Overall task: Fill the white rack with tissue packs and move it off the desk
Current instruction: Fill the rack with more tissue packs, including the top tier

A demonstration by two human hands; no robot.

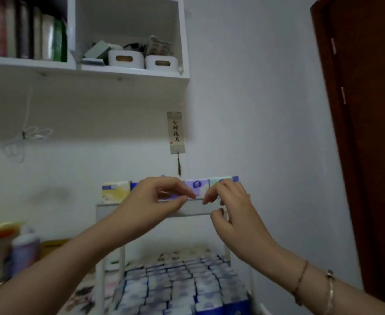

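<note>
Currently topping up the white rack [193, 209]: upper tier holds a row of tissue packs [115, 189], lower tier [180, 283] looks packed. Left hand [150, 201] and right hand [230, 201] both at the top row, fingers curled, probably pinching packs — blurry. Next: seat row, then lift rack off desk.

wall scroll [176, 132] | brush calligraphy, four characters: 金榜题名

Both hands are reaching to the top tier of the white rack [193, 210], where tissue packs [115, 191] are standing in a row. The left hand [151, 201] and right hand [230, 201] are pinching packs there. More packs [182, 289] are filling the lower tier.
</note>
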